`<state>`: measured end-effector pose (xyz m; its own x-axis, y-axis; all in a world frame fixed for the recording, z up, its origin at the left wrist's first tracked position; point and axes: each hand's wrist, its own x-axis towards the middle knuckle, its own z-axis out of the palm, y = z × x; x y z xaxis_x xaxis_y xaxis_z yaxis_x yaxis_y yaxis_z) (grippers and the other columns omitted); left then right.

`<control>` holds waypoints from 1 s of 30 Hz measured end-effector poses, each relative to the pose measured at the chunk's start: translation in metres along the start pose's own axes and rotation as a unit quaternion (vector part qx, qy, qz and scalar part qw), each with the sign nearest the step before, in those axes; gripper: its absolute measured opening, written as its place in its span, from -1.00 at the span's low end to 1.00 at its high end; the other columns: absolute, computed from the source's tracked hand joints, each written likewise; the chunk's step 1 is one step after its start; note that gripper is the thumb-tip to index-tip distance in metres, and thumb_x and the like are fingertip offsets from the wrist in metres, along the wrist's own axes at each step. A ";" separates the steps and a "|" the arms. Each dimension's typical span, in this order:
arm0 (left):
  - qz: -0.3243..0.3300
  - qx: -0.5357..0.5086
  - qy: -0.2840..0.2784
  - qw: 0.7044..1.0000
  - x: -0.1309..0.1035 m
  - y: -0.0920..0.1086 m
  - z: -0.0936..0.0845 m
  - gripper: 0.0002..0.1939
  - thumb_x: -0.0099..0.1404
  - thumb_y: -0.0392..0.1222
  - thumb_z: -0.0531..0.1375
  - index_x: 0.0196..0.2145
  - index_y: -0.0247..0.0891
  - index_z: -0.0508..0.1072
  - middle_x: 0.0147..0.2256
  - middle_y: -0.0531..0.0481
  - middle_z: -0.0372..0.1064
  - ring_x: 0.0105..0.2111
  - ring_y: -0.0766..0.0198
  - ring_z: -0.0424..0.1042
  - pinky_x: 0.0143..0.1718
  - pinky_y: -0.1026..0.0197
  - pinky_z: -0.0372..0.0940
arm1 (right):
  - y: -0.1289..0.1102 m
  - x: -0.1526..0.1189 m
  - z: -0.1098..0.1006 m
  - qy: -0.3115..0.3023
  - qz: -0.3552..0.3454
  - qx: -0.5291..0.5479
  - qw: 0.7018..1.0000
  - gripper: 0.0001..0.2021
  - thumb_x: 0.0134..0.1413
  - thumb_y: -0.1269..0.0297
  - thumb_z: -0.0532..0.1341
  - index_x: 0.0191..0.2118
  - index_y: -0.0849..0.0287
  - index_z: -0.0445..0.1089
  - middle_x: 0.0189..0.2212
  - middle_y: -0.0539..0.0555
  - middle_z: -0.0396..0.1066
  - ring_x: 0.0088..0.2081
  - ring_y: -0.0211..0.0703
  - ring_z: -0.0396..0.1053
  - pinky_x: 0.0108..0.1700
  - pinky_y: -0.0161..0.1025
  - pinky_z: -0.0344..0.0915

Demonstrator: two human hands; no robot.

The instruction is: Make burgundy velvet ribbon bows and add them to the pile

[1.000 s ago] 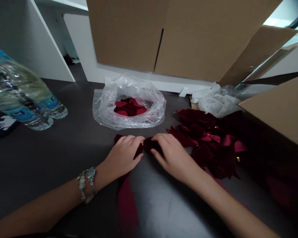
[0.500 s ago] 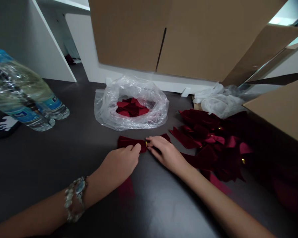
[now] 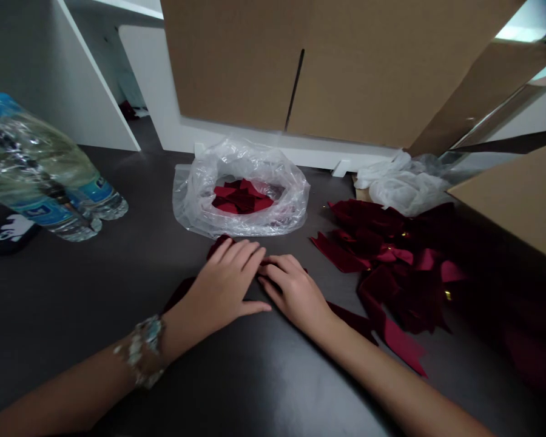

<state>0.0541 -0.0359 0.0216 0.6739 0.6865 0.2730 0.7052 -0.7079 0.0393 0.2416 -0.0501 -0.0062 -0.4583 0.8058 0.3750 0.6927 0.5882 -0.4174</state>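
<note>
On the dark tabletop in front of me lies a dark red velvet bow (image 3: 218,244), mostly covered by my hands. My left hand (image 3: 225,276) rests flat over its left part, fingers stretched and thumb held apart. Close beside it, my right hand (image 3: 293,288) has its fingers bent together at the bow's middle, and what they pinch there is partly hidden. One ribbon tail (image 3: 178,294) shows by my left wrist. Behind the hands stands an opened clear plastic bag (image 3: 188,206) with red velvet pieces (image 3: 241,197) inside.
To the right is a pile of red velvet bows (image 3: 391,255) with small gold ties. Crumpled white plastic (image 3: 403,185) sits behind it. Wrapped water bottles (image 3: 50,176) and a dark object with white print (image 3: 9,233) are at left. Cardboard (image 3: 346,79) lines the back.
My left hand has gone from gripping the bow's left loop to lying flat over it with fingers extended. My right hand has shifted slightly left, and the gold tie is now covered.
</note>
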 end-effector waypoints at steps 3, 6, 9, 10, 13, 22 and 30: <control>0.050 -0.093 -0.002 0.994 0.009 -0.010 0.023 -0.37 0.30 0.11 0.10 0.18 -0.32 0.14 0.09 -0.22 0.26 0.10 0.04 0.22 0.15 -0.05 0.05 | 0.002 0.000 0.000 0.001 -0.017 0.030 0.999 -0.82 0.22 0.36 0.12 -0.13 0.18 0.45 -0.07 0.16 0.41 -0.06 -0.06 0.29 -0.01 -0.10 0.30; 0.044 -0.150 -0.022 0.987 0.015 -0.029 0.032 -0.61 0.32 0.01 0.12 0.00 -0.27 0.33 -0.08 -0.12 0.36 -0.07 0.10 0.31 -0.03 0.06 0.22 | 0.012 0.000 -0.002 -0.009 -0.036 0.090 0.995 -0.81 0.22 0.35 0.15 -0.10 0.12 0.44 -0.07 0.10 0.43 -0.05 -0.12 0.32 0.00 -0.15 0.30; 0.055 -0.199 -0.036 0.978 0.016 -0.041 0.031 -0.74 0.31 -0.05 0.15 -0.14 -0.26 0.39 -0.20 -0.05 0.38 -0.16 0.16 0.32 -0.10 0.13 0.24 | 0.022 0.003 -0.009 -0.026 -0.026 0.140 0.989 -0.88 0.19 0.37 0.18 -0.19 0.11 0.45 -0.12 0.06 0.47 -0.07 -0.17 0.36 -0.01 -0.20 0.29; 0.052 -0.210 -0.033 0.976 0.016 -0.041 0.031 -0.76 0.30 -0.06 0.16 -0.17 -0.26 0.40 -0.21 -0.04 0.37 -0.17 0.17 0.32 -0.11 0.14 0.24 | 0.024 0.006 -0.013 -0.032 -0.020 0.145 0.989 -0.90 0.17 0.38 0.20 -0.24 0.11 0.46 -0.14 0.05 0.49 -0.08 -0.18 0.38 -0.01 -0.21 0.29; 0.030 -0.203 -0.011 0.979 0.014 -0.036 0.030 -0.80 0.31 -0.07 0.15 -0.21 -0.25 0.41 -0.23 -0.03 0.36 -0.19 0.18 0.30 -0.12 0.14 0.24 | 0.024 0.026 -0.033 -0.107 -0.005 0.107 0.988 -0.92 0.09 0.41 0.26 -0.38 0.11 0.49 -0.27 0.02 0.53 -0.17 -0.16 0.44 -0.10 -0.24 0.30; 0.009 -0.142 0.007 0.990 0.010 -0.027 0.027 -0.78 0.31 -0.05 0.15 -0.23 -0.27 0.42 -0.25 -0.04 0.35 -0.21 0.16 0.29 -0.14 0.12 0.24 | 0.039 0.158 -0.028 -0.099 0.022 -0.125 0.987 -0.74 0.12 0.48 0.16 -0.10 0.16 0.48 -0.11 0.13 0.49 -0.09 -0.05 0.42 -0.11 -0.23 0.27; 0.007 -0.133 0.003 0.991 0.011 -0.029 0.029 -0.78 0.30 -0.04 0.16 -0.24 -0.26 0.40 -0.25 -0.02 0.35 -0.22 0.16 0.29 -0.18 0.12 0.24 | 0.073 0.173 -0.006 -0.149 0.029 -0.132 0.979 -0.76 -0.01 0.48 0.27 -0.21 0.08 0.55 -0.23 0.07 0.55 -0.17 -0.05 0.46 -0.13 -0.26 0.29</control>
<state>0.0479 -0.0029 -0.0045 0.6807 0.6763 0.2816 0.6124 -0.7363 0.2878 0.2159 0.1322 0.0329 -0.5286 0.8449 0.0819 0.8246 0.5340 -0.1867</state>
